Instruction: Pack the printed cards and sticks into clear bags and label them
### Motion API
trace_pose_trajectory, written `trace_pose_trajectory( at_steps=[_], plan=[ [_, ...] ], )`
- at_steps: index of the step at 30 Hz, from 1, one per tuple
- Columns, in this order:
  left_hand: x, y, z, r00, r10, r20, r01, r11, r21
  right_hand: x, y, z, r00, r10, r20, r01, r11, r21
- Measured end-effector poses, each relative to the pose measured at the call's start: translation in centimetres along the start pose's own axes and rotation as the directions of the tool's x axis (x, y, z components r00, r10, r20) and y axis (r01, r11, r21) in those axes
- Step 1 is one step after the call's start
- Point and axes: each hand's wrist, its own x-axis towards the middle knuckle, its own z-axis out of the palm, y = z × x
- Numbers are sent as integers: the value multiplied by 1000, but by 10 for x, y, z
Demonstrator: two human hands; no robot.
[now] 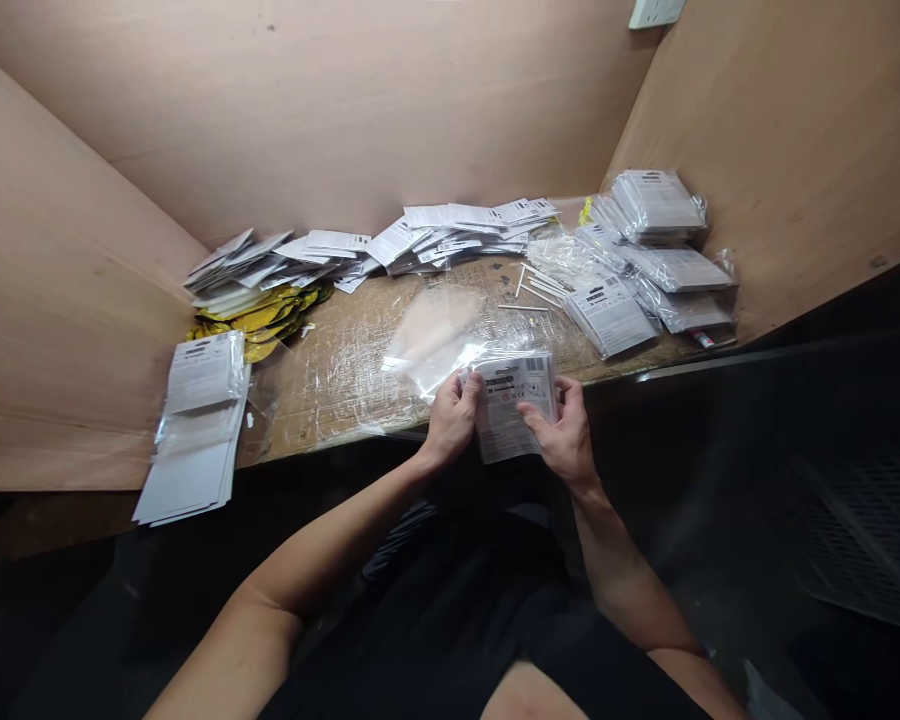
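Observation:
Between my two hands, just off the table's front edge, is a stack of printed cards in clear plastic sleeves (514, 425). My left hand (454, 415) is closed on its left side, thumb on the front. On the right side, my right hand (562, 430) grips the same stack, with its thumb across the printed face. The fingers behind the stack are hidden. Beyond the hands a clear plastic bag (431, 335) lies flat on the table and catches the light.
Loose printed cards (397, 242) run along the back wall. Gold foil pieces (262, 315) lie at left above a white card stack (195, 440) overhanging the edge. Sleeved packs (660, 205) are piled at right, near thin white sticks (544, 285). Wooden panels (345, 100) enclose the table.

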Motion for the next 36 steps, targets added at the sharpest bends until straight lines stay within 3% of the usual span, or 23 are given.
trace_pose_trajectory(
  at_steps=[3,6,8,13,18,20,23,25,30,36],
  plan=[
    [1,7,4,999,28,-23,-31,989,-147,3,8,5,999,10,44,-14,995,97],
    [9,14,8,990,18,-138,-57,958,-282,11,15,9,994,-30,102,16,991,135],
    [14,19,9,986,24,-164,-74,948,-308,15,14,11,996,-73,41,69,993,91],
    [20,25,7,991,133,-16,-131,947,-294,16,4,18,978,-152,-145,138,985,-103],
    [23,21,1,979,102,-175,-149,949,-278,16,3,22,981,-134,-140,132,991,-24],
    [25,24,-6,994,68,-84,-91,944,-318,18,4,17,989,-116,-87,123,989,79],
    [28,31,-20,988,34,148,23,929,-369,19,3,5,998,-66,14,61,977,205],
    [30,35,-27,983,48,178,18,936,-351,17,-1,-1,996,-34,79,14,970,242],
    [24,38,-19,989,147,3,-143,966,-213,13,-7,0,982,5,190,-57,962,269],
    [10,28,-9,938,301,-174,-281,951,131,13,-8,11,997,-45,65,31,980,198]
  ],
)
